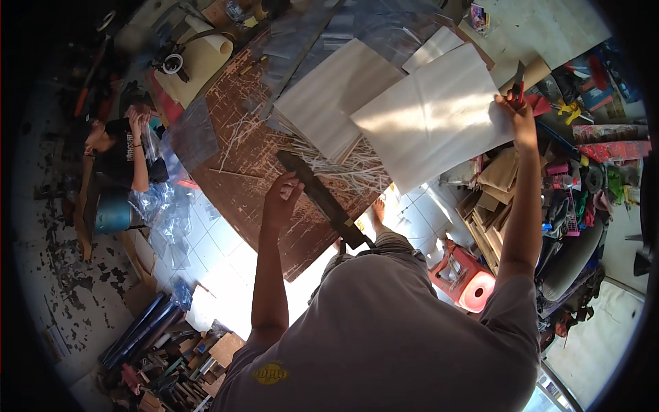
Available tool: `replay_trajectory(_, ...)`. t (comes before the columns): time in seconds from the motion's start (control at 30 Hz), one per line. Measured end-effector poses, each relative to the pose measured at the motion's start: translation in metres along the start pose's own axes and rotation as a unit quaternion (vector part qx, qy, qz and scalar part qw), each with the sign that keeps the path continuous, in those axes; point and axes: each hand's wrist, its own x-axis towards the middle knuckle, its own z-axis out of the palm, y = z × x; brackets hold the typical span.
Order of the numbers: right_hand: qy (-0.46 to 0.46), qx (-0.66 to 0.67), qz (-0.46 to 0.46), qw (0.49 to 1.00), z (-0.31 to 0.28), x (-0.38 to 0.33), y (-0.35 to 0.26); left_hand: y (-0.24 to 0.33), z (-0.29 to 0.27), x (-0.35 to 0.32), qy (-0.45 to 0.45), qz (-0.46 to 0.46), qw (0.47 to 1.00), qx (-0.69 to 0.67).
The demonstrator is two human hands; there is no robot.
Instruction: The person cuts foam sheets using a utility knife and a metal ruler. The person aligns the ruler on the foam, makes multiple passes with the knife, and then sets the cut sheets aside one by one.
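Item: my left hand closed on a long dark straightedge lying over the brown desk. My right hand grips red-handled cutters at the white sheet edge; white strips beneath.

A person in a dark shirt sits at the far left beside crumpled clear plastic bags. A red plastic stool stands on the white tiled floor, near stacked cardboard pieces.
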Motion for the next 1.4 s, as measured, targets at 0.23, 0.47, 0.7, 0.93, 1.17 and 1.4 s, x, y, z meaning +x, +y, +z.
replay_trajectory(0.23, -0.004, -0.308, 0.041, 0.950, -0.157, 0.262, 0.041, 0.014, 0.058, 0.009, -0.008, -0.047, 0.999, -0.017)
replay_trajectory(0.47, 0.000, -0.542, -0.002, 0.840, -0.050, 0.238, 0.232, 0.017, 0.087, 0.038, 0.178, -0.035, 0.983, 0.040)
replay_trajectory(0.7, 0.020, -0.400, -0.072, 0.913, 0.037, 0.153, 0.270, 0.035, 0.108, 0.109, 0.281, -0.112, 0.945, 0.122)
replay_trajectory(0.93, -0.030, -0.417, -0.080, 0.905, 0.015, 0.151, 0.246, 0.028, 0.105, 0.128, 0.233, -0.158, 0.958, 0.053)
replay_trajectory(1.17, 0.017, -0.189, -0.039, 0.981, 0.101, -0.030, 0.164, 0.033, 0.073, 0.098, 0.269, -0.120, 0.951, -0.092)
replay_trajectory(1.4, -0.393, -0.150, 0.053, 0.906, 0.198, -0.222, 0.174, 0.000, -0.025, -0.058, 0.322, -0.066, 0.891, -0.312)
